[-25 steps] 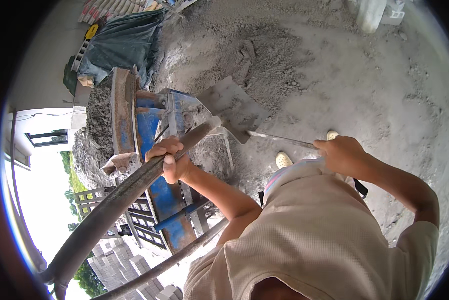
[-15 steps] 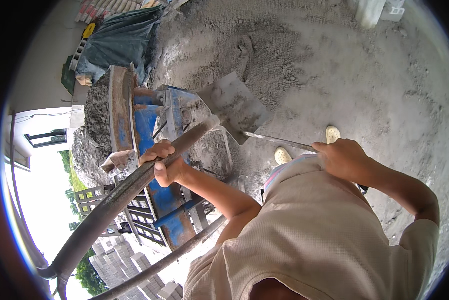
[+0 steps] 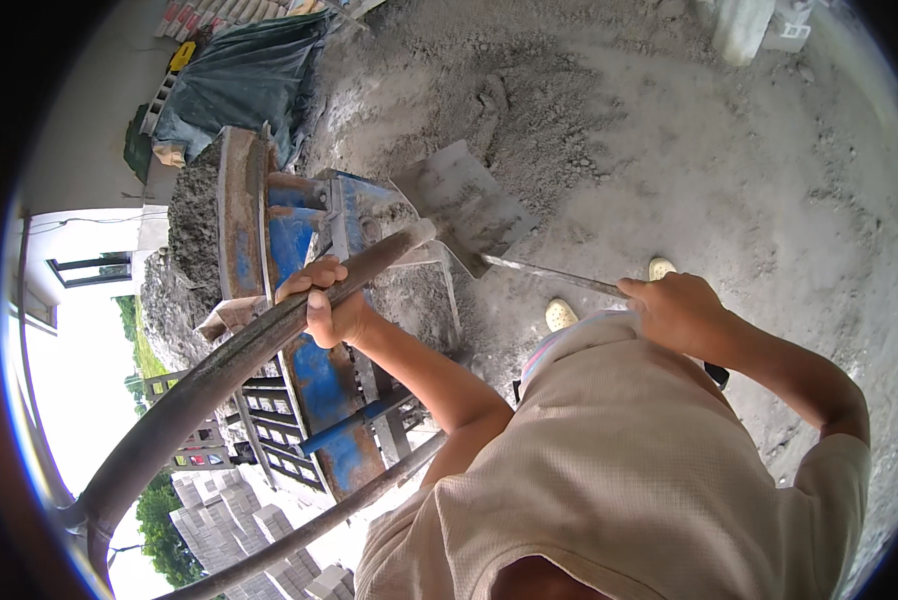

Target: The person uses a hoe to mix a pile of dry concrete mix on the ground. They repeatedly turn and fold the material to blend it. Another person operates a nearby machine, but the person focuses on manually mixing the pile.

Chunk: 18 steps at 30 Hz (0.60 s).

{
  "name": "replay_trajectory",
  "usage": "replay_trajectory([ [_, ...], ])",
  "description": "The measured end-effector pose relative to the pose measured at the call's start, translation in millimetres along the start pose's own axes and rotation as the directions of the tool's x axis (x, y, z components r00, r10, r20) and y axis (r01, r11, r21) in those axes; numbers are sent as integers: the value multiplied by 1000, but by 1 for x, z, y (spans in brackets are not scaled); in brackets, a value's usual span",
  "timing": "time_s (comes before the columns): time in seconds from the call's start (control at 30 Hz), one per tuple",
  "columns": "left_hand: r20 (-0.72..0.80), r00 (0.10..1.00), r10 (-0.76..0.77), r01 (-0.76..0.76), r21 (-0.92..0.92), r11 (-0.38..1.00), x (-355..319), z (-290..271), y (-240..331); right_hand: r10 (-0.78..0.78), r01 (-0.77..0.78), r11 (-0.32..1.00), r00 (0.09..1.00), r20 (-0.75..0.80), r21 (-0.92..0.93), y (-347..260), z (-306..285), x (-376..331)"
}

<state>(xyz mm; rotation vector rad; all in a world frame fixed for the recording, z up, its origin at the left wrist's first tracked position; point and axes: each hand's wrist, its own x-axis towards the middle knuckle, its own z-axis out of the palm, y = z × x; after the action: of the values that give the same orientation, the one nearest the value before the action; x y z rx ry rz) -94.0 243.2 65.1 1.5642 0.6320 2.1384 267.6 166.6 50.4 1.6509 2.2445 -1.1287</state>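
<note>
My left hand (image 3: 327,303) grips a long grey metal lever pipe (image 3: 219,370) of a blue, cement-caked block-making machine (image 3: 299,330). My right hand (image 3: 677,308) holds the thin handle of a shovel (image 3: 474,215) whose flat grey blade lies over the machine's mould, next to the pile of grey mix (image 3: 529,110) on the floor. My beige shirt fills the lower middle of the view, and the tips of my two light shoes (image 3: 561,314) show on the ground below the shovel handle.
A dark green tarp (image 3: 244,75) covers something at the upper left. A mound of grey mix (image 3: 194,215) sits left of the machine. A white block (image 3: 744,28) stands at the top right. A second pipe (image 3: 309,530) runs along the lower left; stacked blocks lie below.
The shovel blade has shifted slightly up and left over the mould. My left hand has slid a little along the lever pipe, and the pipe's end has risen.
</note>
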Motion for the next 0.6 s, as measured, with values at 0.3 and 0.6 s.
replay_trajectory([
  [0.3,12,1000,9,-9,32,999,4,11,-10,-19,19,1000,1000,-12,4,-2,1,0],
  [0.6,-44,999,8,-3,108,994,2,23,-16,-107,102,993,988,-109,-54,-1,20,20],
])
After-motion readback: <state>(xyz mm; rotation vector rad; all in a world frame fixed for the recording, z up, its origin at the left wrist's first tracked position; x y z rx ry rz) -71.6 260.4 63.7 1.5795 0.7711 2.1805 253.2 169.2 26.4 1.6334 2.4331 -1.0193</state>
